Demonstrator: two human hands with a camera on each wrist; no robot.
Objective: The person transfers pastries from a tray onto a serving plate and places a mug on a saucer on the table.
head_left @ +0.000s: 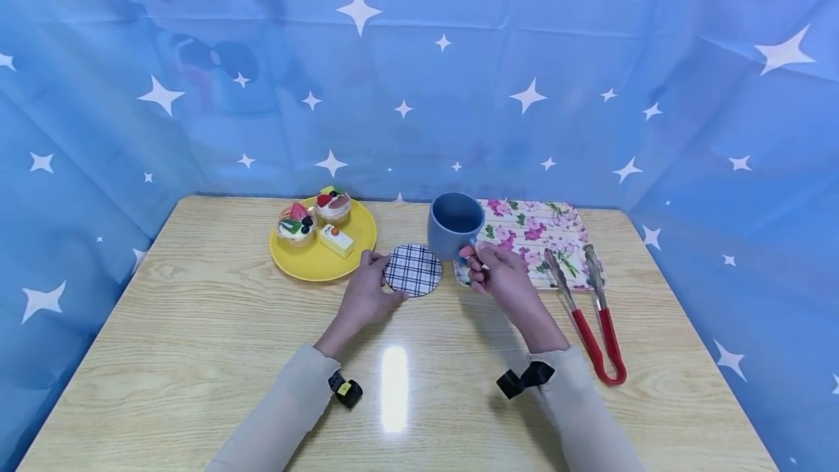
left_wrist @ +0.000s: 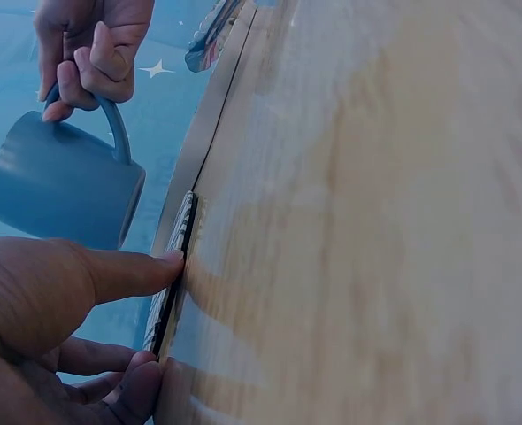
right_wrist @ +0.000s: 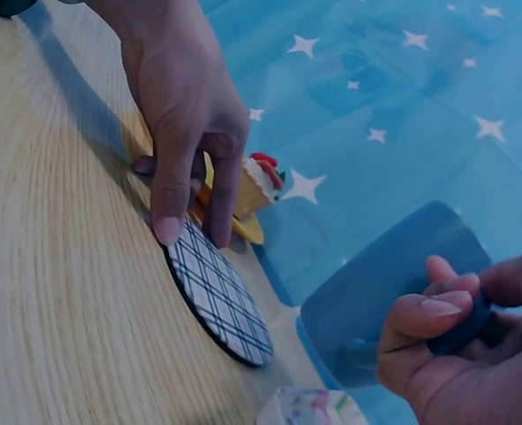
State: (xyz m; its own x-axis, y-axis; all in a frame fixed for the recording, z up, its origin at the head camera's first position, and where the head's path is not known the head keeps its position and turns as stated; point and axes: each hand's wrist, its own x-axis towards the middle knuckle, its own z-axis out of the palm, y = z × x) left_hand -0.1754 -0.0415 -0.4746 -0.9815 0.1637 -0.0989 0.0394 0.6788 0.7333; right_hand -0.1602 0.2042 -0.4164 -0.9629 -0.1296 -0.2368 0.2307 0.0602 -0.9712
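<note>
My right hand (head_left: 501,275) grips a blue mug (head_left: 452,218) by its handle, fingers curled through it. In the left wrist view the mug (left_wrist: 66,181) hangs clear of the tabletop, mouth up. A round plaid coaster (head_left: 413,270) lies on the table just left of the mug. My left hand (head_left: 373,291) pinches the coaster's left side between thumb and fingers. The right wrist view shows the thumb and fingertips at the edge of the coaster (right_wrist: 221,297), which has a dark rim.
Behind the left hand, a yellow plate (head_left: 298,265) bears two fruit-topped cups and a small cake slice (head_left: 337,240). To the right, a floral tray (head_left: 524,228) lies at the back, with red-handled tongs (head_left: 599,344) across its front edge. Blue star-patterned cloth (head_left: 406,71) surrounds the wooden table (head_left: 197,355).
</note>
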